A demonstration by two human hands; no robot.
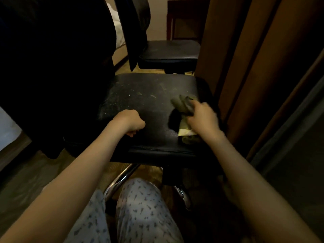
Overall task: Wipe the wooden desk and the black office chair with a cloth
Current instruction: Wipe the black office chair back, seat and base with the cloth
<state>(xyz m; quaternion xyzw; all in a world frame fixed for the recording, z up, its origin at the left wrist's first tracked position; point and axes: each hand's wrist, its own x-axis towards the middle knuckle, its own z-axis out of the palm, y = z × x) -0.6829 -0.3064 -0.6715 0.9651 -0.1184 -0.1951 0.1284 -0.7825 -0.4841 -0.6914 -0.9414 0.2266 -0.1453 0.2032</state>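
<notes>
A black office chair fills the middle of the view, its dusty seat (pixel 149 99) speckled with pale flecks and its dark backrest (pixel 57 58) rising at the left. My right hand (pixel 203 118) grips a crumpled olive-grey cloth (pixel 184 103) and presses it onto the right side of the seat; a pale corner of the cloth shows under the wrist. My left hand (pixel 130 121) is curled into a fist and rests on the seat near its front left, with nothing seen in it. The wooden desk's brown side panel (pixel 249 71) stands just right of the chair.
A second black chair (pixel 168 51) stands right behind the first, tucked against the desk. The chair's chrome base (pixel 122 178) and my knees in patterned trousers (pixel 142 207) are below the seat. A white bed edge (pixel 8 128) lies at far left.
</notes>
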